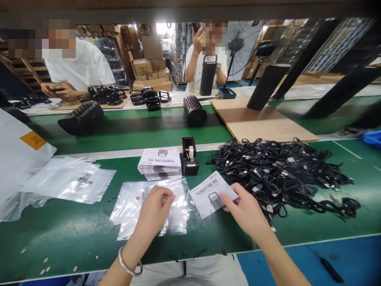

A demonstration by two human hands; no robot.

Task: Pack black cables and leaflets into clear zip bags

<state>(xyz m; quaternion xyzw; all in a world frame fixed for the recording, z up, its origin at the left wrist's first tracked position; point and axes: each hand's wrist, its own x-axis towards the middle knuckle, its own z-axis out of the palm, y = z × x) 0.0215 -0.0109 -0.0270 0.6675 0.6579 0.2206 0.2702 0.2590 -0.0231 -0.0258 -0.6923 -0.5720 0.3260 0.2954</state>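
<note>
My left hand [155, 209] rests on a small stack of clear plastic bags [178, 206] on the green table, fingertips pinching the top bag. My right hand [245, 212] holds a white printed booklet [208, 192] by its right edge, just right of the bags. Behind them lies a stack of the same booklets [160, 161], with a black tape dispenser [189, 157] beside it. A large heap of coiled black cables [282, 171] lies to the right of my right hand.
More clear bags [71, 180] lie at left beside a large white bag [18, 159]. Beyond, a green belt [133, 127] carries black speakers [195, 111] and a wooden board [262, 123]. Two people work on the far side. A blue bin [372, 138] sits far right.
</note>
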